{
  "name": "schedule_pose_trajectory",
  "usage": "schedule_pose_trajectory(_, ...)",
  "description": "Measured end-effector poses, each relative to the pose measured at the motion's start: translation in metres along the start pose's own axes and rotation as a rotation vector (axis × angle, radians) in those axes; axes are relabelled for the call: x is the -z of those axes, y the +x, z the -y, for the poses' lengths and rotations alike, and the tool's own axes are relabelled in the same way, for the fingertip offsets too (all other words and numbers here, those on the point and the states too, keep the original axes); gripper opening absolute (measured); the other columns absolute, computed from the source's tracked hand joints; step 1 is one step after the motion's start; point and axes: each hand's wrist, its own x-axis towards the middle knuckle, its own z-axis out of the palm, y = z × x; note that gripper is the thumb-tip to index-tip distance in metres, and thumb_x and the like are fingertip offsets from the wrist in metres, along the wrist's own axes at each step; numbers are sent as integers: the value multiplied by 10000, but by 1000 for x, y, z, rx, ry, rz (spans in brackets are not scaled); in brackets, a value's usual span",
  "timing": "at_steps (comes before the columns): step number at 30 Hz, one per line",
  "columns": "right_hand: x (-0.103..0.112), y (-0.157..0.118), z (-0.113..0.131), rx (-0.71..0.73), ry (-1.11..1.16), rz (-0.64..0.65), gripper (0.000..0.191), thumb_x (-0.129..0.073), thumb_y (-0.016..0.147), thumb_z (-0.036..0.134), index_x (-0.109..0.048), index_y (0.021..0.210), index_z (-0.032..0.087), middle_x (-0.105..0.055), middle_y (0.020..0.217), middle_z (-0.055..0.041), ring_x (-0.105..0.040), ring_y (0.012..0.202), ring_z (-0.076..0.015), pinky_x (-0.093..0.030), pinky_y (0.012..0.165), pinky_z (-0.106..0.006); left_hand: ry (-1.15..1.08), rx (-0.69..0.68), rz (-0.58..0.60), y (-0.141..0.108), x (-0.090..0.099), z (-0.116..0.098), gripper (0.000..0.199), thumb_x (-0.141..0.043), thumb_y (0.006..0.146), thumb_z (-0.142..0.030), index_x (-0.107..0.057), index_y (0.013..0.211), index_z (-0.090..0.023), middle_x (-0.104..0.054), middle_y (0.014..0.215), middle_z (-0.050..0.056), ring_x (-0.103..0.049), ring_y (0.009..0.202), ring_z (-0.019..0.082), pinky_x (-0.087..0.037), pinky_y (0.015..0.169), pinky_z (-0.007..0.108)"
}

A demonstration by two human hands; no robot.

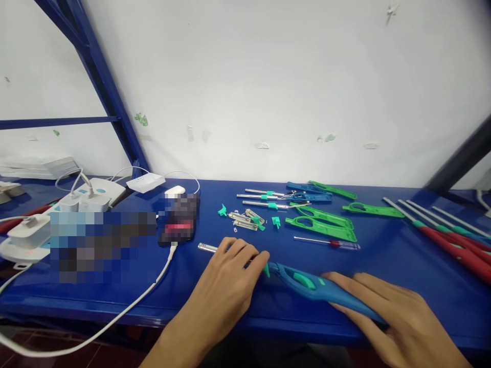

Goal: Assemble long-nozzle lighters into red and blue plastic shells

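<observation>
A blue lighter-like body with a green trigger lies lengthwise between my hands at the table's front edge. My left hand has its fingers wrapped over a silver metal tube, whose slotted tip sticks out to the left. A small green piece shows between that hand and the blue body. On the right, my right hand grips the rear of the blue body, thumb in front and fingers behind. Behind them lie a screwdriver, green half-shells and small clear cartridges.
Several metal tubes with green clips lie at the back centre. Red-handled lighters rest at the right. At the left are a phone, a white cable and a power strip on the blue table.
</observation>
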Motion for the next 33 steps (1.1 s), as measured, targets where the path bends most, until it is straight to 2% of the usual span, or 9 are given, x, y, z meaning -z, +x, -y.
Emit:
schedule_pose_trajectory(2,-2,-2,-1,-7,-60,-27,387,-604,1027,380,-698,1396,316,-829,1123,-48,-815,969,-274,-664,800,-341,-37,18,7,1,2,-3,282,-557,1058,-119,-633,1328,-144,-724,1072,85,-649,962,268,-514,878,464)
schedule_pose_trajectory(5,-2,4,1,-37,-59,-38,361,-544,1061,395,-692,1380,317,-830,1119,-42,-822,959,-278,-667,750,-333,-93,47,-19,3,6,-6,293,-559,1088,-208,-615,1369,-151,-716,1113,96,-657,993,269,-517,901,461)
schedule_pose_trajectory(10,4,17,10,-129,17,61,299,-556,1056,454,-697,1286,326,-823,1141,-18,-819,959,-265,-670,760,-338,-87,36,-111,4,6,-4,250,-550,1077,-130,-656,1303,-158,-719,1064,72,-655,899,230,-515,834,411)
schedule_pose_trajectory(13,8,17,12,-154,23,144,331,-603,1025,477,-679,1318,341,-807,1217,-19,-796,1073,-283,-667,847,-382,-63,36,-143,2,1,-3,223,-569,1063,-112,-675,1248,-175,-725,1068,67,-670,883,231,-520,825,415)
schedule_pose_trajectory(17,12,16,13,-153,9,131,376,-594,1028,468,-631,1385,356,-777,1301,-24,-738,1222,-304,-647,909,-410,-76,52,-160,-2,-5,-5,218,-613,1037,-104,-670,1223,-201,-729,1081,61,-685,904,247,-547,854,446)
schedule_pose_trajectory(21,12,22,15,-228,147,122,198,-553,1072,403,-639,1231,322,-770,1144,-3,-776,990,-203,-614,825,-295,-107,61,-145,-3,-8,-8,307,-612,1031,-96,-633,1320,-197,-698,1144,89,-686,975,269,-591,867,463)
schedule_pose_trajectory(24,9,23,17,-249,200,45,121,-591,1064,410,-616,1141,320,-749,1022,29,-751,860,-166,-579,760,-266,-167,55,-74,-3,-9,-10,349,-552,1051,-86,-604,1380,-188,-653,1160,102,-680,968,252,-617,811,420)
schedule_pose_trajectory(28,4,21,16,-219,181,-24,127,-636,1047,403,-607,1146,329,-750,1000,44,-740,846,-166,-552,749,-273,-239,61,-43,-2,-9,-11,319,-555,1074,-155,-598,1390,-176,-615,1165,107,-674,997,245,-624,820,404)
schedule_pose_trajectory(33,6,21,16,-132,184,-8,137,-619,1065,323,-612,1201,326,-768,1067,37,-735,953,-178,-536,875,-302,-168,4,-134,0,-7,-11,237,-588,1068,-172,-644,1298,-154,-652,1109,97,-676,918,230,-610,775,393)
